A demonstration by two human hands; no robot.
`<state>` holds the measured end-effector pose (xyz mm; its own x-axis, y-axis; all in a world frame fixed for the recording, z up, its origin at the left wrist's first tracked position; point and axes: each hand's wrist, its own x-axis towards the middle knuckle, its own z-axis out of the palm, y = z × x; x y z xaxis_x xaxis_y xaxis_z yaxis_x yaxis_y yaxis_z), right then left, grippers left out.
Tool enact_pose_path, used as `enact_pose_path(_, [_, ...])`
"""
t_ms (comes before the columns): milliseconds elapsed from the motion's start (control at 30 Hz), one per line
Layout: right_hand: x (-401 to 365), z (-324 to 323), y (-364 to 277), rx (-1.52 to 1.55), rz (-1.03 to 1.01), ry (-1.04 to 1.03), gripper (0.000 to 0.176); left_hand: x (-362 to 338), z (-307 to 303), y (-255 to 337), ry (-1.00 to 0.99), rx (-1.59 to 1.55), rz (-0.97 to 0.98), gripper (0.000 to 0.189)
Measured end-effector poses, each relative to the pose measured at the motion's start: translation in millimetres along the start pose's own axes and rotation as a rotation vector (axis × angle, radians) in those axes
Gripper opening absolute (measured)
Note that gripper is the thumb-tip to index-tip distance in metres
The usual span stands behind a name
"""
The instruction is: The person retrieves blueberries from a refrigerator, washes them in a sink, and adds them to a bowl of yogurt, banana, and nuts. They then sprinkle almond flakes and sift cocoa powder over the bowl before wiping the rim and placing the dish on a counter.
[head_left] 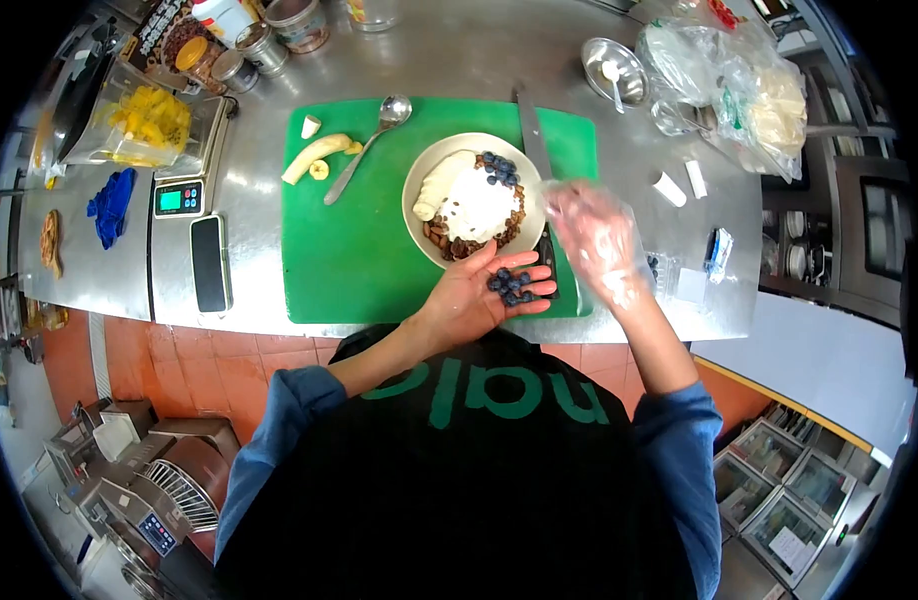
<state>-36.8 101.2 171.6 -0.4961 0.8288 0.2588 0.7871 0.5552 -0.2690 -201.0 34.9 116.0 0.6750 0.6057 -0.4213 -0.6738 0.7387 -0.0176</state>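
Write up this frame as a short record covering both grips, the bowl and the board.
Left grip: bare, palm up, open under loose blueberries
Right grip: in clear plastic glove, right of the bowl; blurred, contents unclear
Bowl: holds banana, more blueberries, white topping, brown pieces
Green board: under bowl; also bears banana pieces, spoon, knife
Left of board: phone, scale

Dark-blue blueberries [511, 286], cream bowl [494, 142], white topping [481, 207], green board [349, 250] — blue sleeves [269, 430], black apron [459, 500], green lettering [448, 392].

Matt blueberries [510, 285], smooth bowl [481, 141], shiny metal counter [459, 62]
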Motion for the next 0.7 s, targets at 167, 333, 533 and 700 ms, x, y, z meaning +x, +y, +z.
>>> enact_pose_path(167, [27.5, 39.5, 18.8, -0.054, 0.02, 0.064, 0.009, -4.7, -2.1, -0.2, -0.034, 0.02, 0.006, 0.055])
enact_pose_path(333, [42.2, 66.8, 18.7, -0.247, 0.055, -0.122, 0.01, -9.0, -8.4, 3.9, -0.057, -0.003, 0.068, 0.054])
enact_pose_path(533, [44.4, 54.0, 16.5, 0.189, 0.002, 0.026, 0.02, -7.7, -6.4, 6.4, -0.032, 0.004, 0.059, 0.053])
enact_pose_path(700, [39.9, 47.3, 21.5, 0.062, 0.059, -0.036, 0.025, -3.8, -8.3, 5.5, -0.016, 0.015, 0.05, 0.054])
